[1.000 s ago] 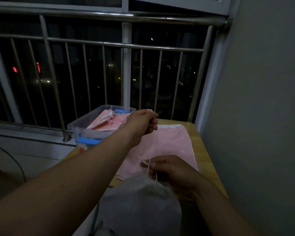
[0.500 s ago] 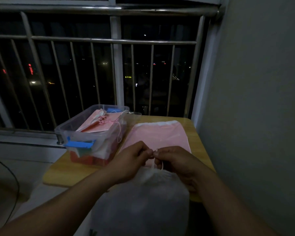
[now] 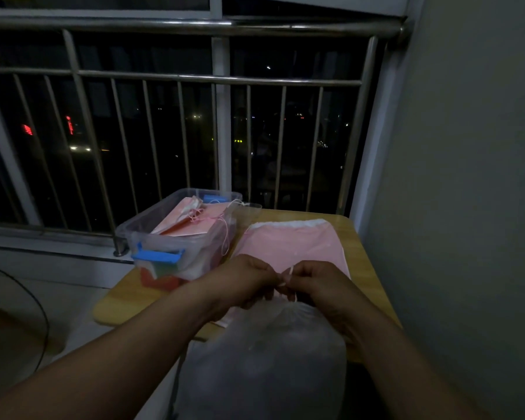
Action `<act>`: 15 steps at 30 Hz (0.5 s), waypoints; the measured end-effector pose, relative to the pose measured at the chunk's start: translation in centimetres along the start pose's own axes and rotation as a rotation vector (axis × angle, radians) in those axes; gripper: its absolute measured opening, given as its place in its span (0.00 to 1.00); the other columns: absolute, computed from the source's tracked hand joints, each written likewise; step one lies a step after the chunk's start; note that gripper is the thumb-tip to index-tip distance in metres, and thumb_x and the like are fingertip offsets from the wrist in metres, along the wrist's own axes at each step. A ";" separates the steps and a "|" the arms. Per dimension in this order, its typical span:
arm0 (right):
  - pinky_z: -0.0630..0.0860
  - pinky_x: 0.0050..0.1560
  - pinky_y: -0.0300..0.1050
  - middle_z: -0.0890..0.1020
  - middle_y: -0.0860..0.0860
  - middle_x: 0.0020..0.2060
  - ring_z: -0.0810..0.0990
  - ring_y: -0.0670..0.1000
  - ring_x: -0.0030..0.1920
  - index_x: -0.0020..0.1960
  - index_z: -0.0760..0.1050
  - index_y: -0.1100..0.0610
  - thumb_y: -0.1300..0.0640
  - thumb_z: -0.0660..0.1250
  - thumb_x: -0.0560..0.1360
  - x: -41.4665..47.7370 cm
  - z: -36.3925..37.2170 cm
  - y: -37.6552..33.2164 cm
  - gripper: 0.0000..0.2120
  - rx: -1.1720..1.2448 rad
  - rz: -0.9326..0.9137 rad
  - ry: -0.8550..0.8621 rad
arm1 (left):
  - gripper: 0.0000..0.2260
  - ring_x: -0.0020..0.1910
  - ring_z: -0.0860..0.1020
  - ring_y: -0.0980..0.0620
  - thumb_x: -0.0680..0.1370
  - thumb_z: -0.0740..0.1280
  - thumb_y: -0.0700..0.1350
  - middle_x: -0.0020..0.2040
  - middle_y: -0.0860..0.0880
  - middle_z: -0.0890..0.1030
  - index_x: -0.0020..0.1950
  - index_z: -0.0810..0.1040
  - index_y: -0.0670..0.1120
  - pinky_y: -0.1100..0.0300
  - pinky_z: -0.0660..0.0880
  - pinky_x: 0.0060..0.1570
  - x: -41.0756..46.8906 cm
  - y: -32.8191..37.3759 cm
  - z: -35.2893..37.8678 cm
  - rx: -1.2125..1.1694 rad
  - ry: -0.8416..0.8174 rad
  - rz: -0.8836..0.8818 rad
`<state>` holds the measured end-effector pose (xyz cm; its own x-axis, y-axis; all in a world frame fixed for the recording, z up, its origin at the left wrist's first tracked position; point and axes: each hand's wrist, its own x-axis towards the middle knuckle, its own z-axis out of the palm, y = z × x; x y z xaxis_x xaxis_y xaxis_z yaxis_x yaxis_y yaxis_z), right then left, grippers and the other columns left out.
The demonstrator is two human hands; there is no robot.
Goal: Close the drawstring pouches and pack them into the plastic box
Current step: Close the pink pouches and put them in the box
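A frosted white drawstring pouch (image 3: pixel 264 359) hangs at the table's near edge, its neck gathered tight. My left hand (image 3: pixel 243 280) and my right hand (image 3: pixel 315 283) meet just above that neck, both pinching its pale drawstring (image 3: pixel 288 272). A flat pink pouch (image 3: pixel 288 247) lies on the wooden table (image 3: pixel 364 268) behind my hands. The clear plastic box (image 3: pixel 176 237) with blue latches stands at the table's left, holding several pink pouches (image 3: pixel 191 219) with strings draped over its rim.
A metal railing (image 3: pixel 194 80) and dark window stand behind the table. A grey wall (image 3: pixel 467 207) runs close along the right side. A dark cable (image 3: pixel 40 304) curves over the floor at the left.
My left hand came down from a raised pull on the string to meet my right hand at the pouch's neck. The pouch's mouth is now cinched tighter.
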<state>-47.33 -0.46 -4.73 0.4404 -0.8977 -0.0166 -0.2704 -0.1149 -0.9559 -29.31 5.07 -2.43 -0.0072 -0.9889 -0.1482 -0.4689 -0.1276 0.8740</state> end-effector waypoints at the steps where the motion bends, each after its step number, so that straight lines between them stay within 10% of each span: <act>1: 0.81 0.52 0.53 0.87 0.54 0.42 0.84 0.59 0.46 0.46 0.85 0.59 0.57 0.72 0.79 0.0 0.0 0.0 0.07 -0.011 -0.011 0.009 | 0.11 0.39 0.76 0.50 0.81 0.69 0.49 0.38 0.49 0.82 0.48 0.87 0.44 0.56 0.75 0.41 0.1 0.0 -0.1 0.012 -0.010 -0.011; 6: 0.79 0.46 0.49 0.87 0.55 0.42 0.81 0.52 0.41 0.45 0.85 0.58 0.58 0.72 0.78 0.0 -0.2 -0.3 0.06 -0.034 -0.020 0.015 | 0.06 0.49 0.84 0.46 0.78 0.74 0.46 0.47 0.44 0.87 0.47 0.87 0.44 0.47 0.81 0.56 0.6 -0.5 0.4 0.031 0.044 0.036; 15: 0.74 0.42 0.47 0.84 0.52 0.34 0.77 0.48 0.35 0.43 0.85 0.58 0.54 0.71 0.80 -1.5 -0.4 -0.4 0.10 -0.054 -0.054 0.007 | 0.09 0.39 0.80 0.55 0.78 0.73 0.55 0.42 0.51 0.85 0.45 0.85 0.50 0.61 0.76 0.39 -0.1 -1.1 1.6 0.201 0.074 0.070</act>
<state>-48.28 0.75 -4.23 0.4491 -0.8927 0.0365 -0.2921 -0.1854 -0.9383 -30.22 5.44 -4.11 0.0154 -0.9986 -0.0496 -0.6364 -0.0481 0.7699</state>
